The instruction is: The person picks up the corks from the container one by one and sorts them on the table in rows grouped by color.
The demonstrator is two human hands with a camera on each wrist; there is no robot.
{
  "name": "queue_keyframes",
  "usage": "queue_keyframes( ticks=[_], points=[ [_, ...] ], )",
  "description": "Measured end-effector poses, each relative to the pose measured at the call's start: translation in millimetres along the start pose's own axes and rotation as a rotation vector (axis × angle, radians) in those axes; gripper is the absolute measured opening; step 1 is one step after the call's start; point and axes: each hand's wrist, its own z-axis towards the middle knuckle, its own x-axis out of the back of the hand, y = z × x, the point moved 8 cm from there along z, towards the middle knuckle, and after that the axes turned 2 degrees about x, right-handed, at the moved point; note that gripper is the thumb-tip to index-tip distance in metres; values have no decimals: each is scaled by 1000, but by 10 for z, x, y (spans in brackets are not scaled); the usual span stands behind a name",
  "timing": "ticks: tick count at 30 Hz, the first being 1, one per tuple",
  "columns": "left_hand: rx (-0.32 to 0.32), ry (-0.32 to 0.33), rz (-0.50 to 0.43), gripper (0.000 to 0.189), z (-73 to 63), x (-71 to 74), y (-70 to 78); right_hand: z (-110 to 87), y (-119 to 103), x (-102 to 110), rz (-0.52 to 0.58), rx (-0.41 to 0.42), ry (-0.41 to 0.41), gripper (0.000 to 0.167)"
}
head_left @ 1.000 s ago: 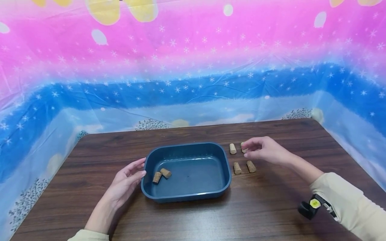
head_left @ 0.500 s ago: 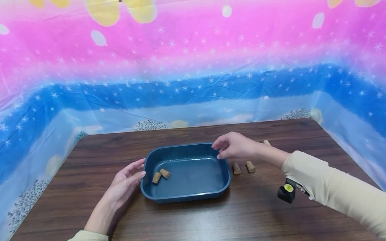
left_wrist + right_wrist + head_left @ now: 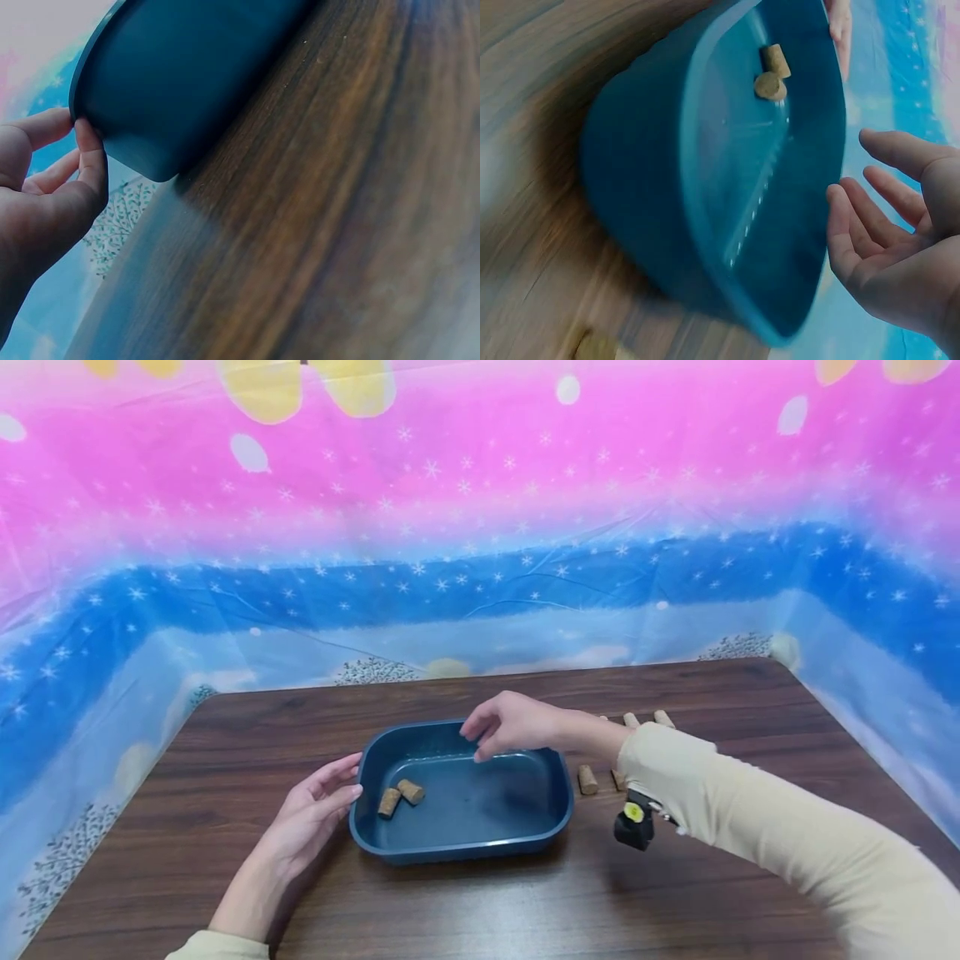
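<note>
A dark blue plastic basin (image 3: 465, 847) stands on the table, with two cork stoppers (image 3: 401, 797) inside at its left. My left hand (image 3: 311, 818) holds the basin's left end, thumb and fingertips at the rim; the left wrist view shows this hand (image 3: 56, 180) there. Over the basin's back middle hangs my right hand (image 3: 517, 722). In the right wrist view the right hand (image 3: 900, 232) has its fingers loosely bent and apart from the thumb, with nothing between them. Several more corks, among them a front one (image 3: 587, 779), stand right of the basin, partly hidden by my right arm.
The dark wooden table (image 3: 420, 910) has its far edge a little behind the basin. A pink and blue snowflake curtain (image 3: 480, 552) surrounds it at the back and sides. A black wrist camera (image 3: 633, 827) hangs below my right sleeve.
My right hand has moved left, from beside a back-row cork to over the basin's middle. The two corks inside and my left hand have stayed in place.
</note>
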Motion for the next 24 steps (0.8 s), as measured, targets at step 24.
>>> queue_keyframes(
  ticks=[24],
  points=[
    [19, 2, -6, 58, 2, 20, -11, 646, -166, -622, 57, -34, -117, 36]
  ],
)
